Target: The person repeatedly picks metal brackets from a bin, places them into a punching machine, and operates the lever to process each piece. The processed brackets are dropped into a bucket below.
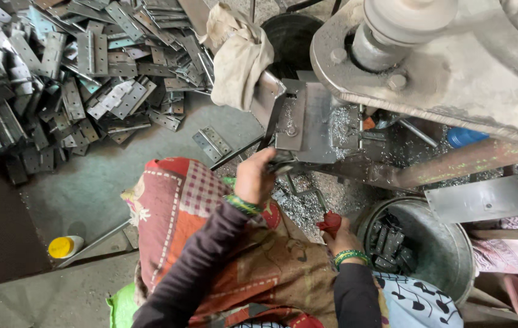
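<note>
The left hand [254,176] hides the piece it grips at the machine [429,67], whose upper body runs off the top and right edges. The right hand's [343,240] fingers are concealed by a red cloth [331,223]. The hinge pile [58,79] is cut off at the left edge.

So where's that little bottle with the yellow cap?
In the head view, the small bottle with the yellow cap lies on the floor at lower left, below the heap of metal hinges and left of the patchwork cloth.
</note>
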`<state>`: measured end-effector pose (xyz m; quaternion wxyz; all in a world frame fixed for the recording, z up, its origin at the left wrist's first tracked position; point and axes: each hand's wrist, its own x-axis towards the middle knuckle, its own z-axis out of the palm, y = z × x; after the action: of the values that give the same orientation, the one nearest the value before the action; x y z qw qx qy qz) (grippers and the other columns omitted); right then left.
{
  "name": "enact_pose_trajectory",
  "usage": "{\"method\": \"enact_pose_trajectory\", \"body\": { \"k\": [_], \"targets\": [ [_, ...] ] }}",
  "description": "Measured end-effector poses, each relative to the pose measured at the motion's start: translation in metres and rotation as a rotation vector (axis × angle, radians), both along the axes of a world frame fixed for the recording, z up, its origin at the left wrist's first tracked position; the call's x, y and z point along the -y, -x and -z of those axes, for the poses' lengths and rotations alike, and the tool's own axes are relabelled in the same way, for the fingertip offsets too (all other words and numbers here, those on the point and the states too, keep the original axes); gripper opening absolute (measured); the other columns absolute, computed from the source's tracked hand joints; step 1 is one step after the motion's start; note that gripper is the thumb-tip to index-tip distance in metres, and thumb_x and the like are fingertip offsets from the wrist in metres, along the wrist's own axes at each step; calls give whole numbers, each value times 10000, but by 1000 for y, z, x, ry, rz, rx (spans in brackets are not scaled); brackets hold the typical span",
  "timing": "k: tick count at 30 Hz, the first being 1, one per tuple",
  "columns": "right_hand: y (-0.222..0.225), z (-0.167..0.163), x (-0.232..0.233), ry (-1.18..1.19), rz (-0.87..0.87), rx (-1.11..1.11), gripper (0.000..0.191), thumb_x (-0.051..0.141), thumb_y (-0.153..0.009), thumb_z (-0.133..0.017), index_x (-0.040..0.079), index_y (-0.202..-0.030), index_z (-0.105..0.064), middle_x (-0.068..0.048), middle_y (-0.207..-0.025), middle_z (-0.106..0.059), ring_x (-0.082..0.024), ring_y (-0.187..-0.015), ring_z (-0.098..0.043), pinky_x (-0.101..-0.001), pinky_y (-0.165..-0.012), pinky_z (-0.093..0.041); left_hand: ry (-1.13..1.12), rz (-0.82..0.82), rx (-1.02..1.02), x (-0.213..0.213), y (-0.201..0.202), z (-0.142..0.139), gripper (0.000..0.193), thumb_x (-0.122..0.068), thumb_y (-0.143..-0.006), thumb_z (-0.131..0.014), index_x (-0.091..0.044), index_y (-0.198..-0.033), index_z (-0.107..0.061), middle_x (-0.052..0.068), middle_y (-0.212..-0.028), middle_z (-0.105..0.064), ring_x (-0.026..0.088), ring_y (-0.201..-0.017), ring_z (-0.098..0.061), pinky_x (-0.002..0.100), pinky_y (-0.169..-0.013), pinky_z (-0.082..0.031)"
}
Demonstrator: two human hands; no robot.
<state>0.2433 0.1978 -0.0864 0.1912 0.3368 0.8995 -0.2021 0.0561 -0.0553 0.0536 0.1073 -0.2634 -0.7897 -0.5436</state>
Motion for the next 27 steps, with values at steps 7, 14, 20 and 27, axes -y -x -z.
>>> {"method": "enact_pose_trajectory", "body": {
  "k": [7, 14, 20, 27],
  "targets": [
    [2, -2, -4, 59, 16, 54, 694, 483, -877, -693, 172, -1397, -356, -256, -1098, -722, -478, -1027, -706, -543, -902, -544, 582, 117, -269, -82, 21, 32, 237, -152, -968, -672, -171, -1203, -645, 53, -1262, -669, 245, -1163, -604, 470, -1010, -445],
    [0, 14, -6, 10, -19, 27, 743, 538, -861, -712, 134, -1377, -364, -275, -1078, -725, -475, -1044, -690, -525, -915, -532, 785, 80, -91, -101, 16, 52, 605, -319, -869, -658, -123, -1424, -519, 94, -1546, -479, 232, -1453, -424, 554, -1252, -140],
    [19, -24, -10, -60, -156, 93, 786, 591, -863, -689, 64, -1335, -346, -278, -1001, -744, -456, -956, -733, -520, -849, -565, 893, 22, 97, -113, 41, 30, 594, -413, -938, -605, -105, -1437, -515, 91, -1592, -410, 250, -1535, -310, 635, -1237, 53],
    [28, -34, -9, -81, -74, 85, 694, 549, -904, -630, 81, -1339, -358, -293, -970, -742, -484, -910, -725, -564, -803, -558, 893, -19, 107, -130, 55, 44, 638, -467, -981, -524, -89, -1490, -456, 94, -1653, -307, 231, -1528, -268, 636, -1221, 84]
  ]
}}
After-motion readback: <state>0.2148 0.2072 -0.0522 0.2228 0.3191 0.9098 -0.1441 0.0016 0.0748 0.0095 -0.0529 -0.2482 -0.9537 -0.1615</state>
